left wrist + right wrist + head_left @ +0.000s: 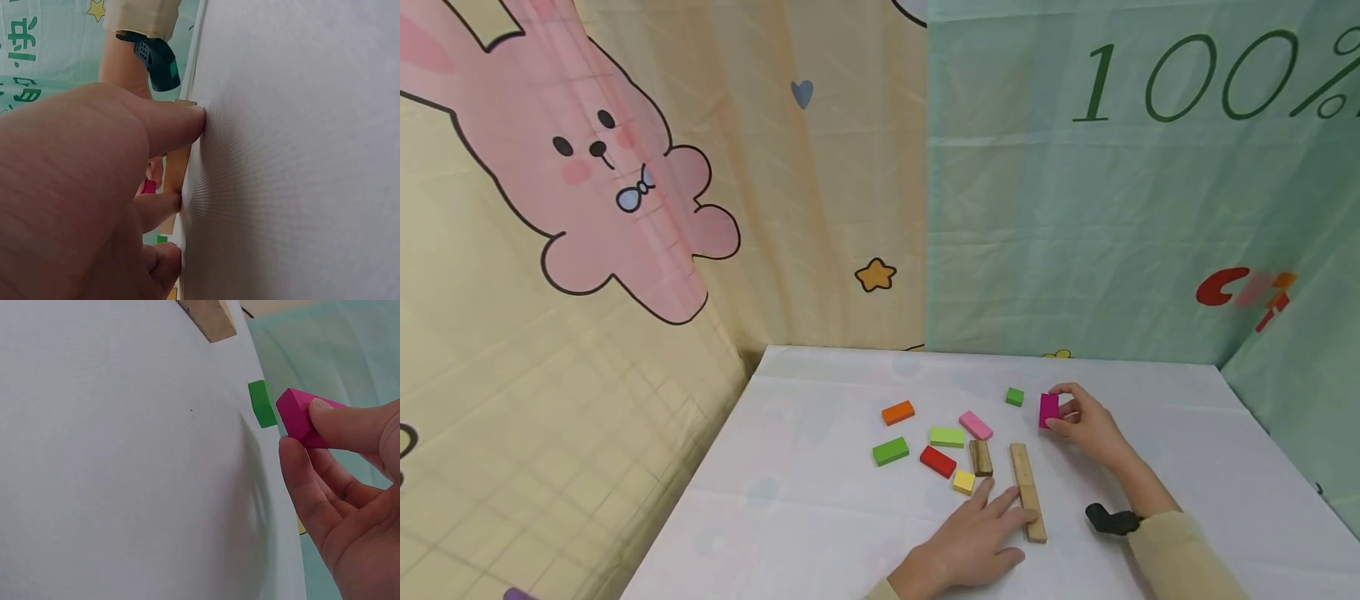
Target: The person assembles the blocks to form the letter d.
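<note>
In the head view my right hand pinches a magenta block between thumb and fingertips at the back right of the table. The right wrist view shows the thumb on one face of that magenta block and a fingertip under its edge. My left hand lies low on the table with its fingers spread. Its fingertips reach a narrow strip of plain wooden blocks. Just beyond the forefinger stands a brown wooden block, with a small yellow block beside it.
Left of the wood lie a red block, a lime block, a pink block, a green block and an orange block. A small green block sits near the magenta one. Printed curtains hang behind the white table.
</note>
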The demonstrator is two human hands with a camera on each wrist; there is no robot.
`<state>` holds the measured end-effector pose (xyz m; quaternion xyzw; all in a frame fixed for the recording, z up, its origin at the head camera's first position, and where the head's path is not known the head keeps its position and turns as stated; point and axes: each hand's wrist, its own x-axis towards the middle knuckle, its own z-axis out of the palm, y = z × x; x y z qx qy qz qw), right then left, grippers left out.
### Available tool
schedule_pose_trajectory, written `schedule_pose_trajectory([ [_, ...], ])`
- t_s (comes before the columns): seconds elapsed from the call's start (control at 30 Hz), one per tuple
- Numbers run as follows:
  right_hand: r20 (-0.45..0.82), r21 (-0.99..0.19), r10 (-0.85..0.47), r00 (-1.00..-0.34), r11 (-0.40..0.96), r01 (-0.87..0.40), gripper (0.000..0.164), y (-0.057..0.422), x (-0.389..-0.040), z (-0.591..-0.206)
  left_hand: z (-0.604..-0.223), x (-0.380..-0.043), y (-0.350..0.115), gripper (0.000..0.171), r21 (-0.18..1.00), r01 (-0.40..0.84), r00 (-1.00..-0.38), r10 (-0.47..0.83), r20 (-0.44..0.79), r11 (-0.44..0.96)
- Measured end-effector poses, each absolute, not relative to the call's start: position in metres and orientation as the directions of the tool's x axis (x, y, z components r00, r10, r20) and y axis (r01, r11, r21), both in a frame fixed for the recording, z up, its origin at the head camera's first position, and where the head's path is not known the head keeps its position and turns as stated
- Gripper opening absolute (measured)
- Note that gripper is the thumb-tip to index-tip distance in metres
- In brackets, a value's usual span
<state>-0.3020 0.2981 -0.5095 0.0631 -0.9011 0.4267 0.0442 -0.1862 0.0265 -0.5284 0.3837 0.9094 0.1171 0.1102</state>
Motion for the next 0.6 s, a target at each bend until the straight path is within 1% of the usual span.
schedule_pose_trajectory([
  [0.3,0.101,-0.821,-0.100,-0.990,0.554,-0.140,0.053,0.285,-0.304,-0.510,-0.526,-0.186,0.026,0.052,0.320,0.663,-0.682,0.722,-0.112,0.676],
  [0.6,0.074,-0.835,-0.122,-0.990,0.535,-0.129,0.052,0.274,-0.308,-0.514,-0.526,-0.185,0.026,0.052,0.322,0.671,-0.678,0.728,-0.100,0.668],
])
